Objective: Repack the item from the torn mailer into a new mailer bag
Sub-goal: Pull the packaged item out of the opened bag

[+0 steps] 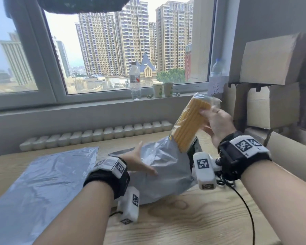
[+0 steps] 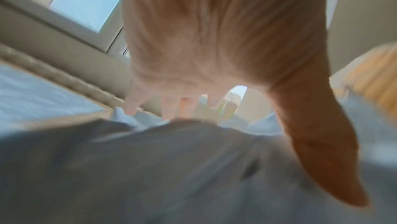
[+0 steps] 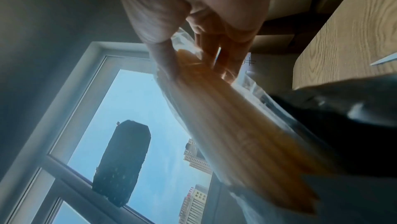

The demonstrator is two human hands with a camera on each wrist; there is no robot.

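Note:
A yellow ribbed item in clear plastic wrap [image 1: 191, 121] sticks halfway out of a crumpled grey mailer [image 1: 164, 174] on the wooden table [image 1: 192, 218]. My right hand [image 1: 217, 121] grips the item near its top end, thumb on the front; the right wrist view shows fingers curled round the wrapped item [image 3: 236, 125]. My left hand [image 1: 139, 161] lies with straight fingers spread on the crumpled mailer [image 2: 150, 168], pressing it down. A flat grey mailer [image 1: 42, 179] lies on the table to the left.
Stacked cardboard boxes [image 1: 272, 85] stand at the right. On the window sill are a water bottle [image 1: 135, 80] and two paper cups [image 1: 162, 89]. A radiator [image 1: 95, 137] runs behind the table. A black cable [image 1: 245, 209] trails from my right wrist.

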